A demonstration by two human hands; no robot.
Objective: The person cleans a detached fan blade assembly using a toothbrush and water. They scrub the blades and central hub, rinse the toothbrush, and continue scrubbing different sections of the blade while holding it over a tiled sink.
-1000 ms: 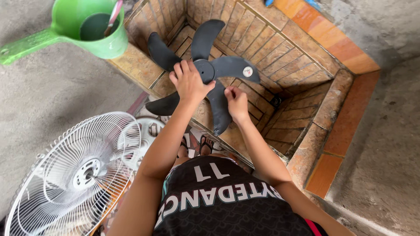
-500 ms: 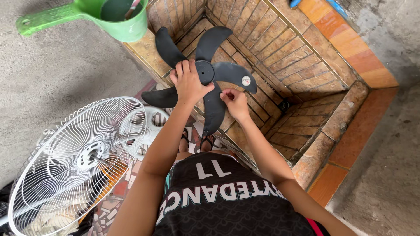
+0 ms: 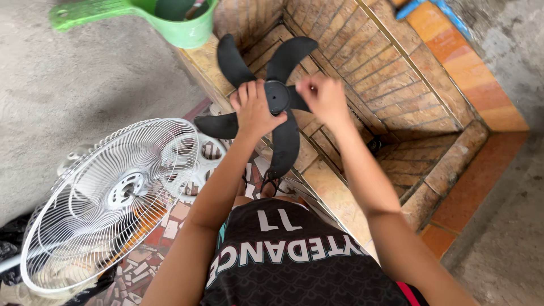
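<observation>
I see the black fan blade (image 3: 272, 116) held up over the tiled brick basin (image 3: 396, 96), just right of the white wire fan guard (image 3: 107, 198) that lies on the mosaic floor. My left hand (image 3: 252, 110) is wrapped over the blade's left side next to the round hub, fingers closed on it; my right hand (image 3: 323, 97) is pinched on the blade to the right of the hub, so the two hands sit close together with the hub between them. I judge the piece to be light, stiff moulded plastic, thin at the vane edges and likely to flex or crack there, so the hub and the vane roots are the safe places to hold. It may be slippery if wet, though I cannot tell. The hub faces up toward me; being a radial piece, it has no true long axis, but the lowest vane points back toward my body. A green dipper (image 3: 170, 20) rests beyond the blade, on the basin's edge.
</observation>
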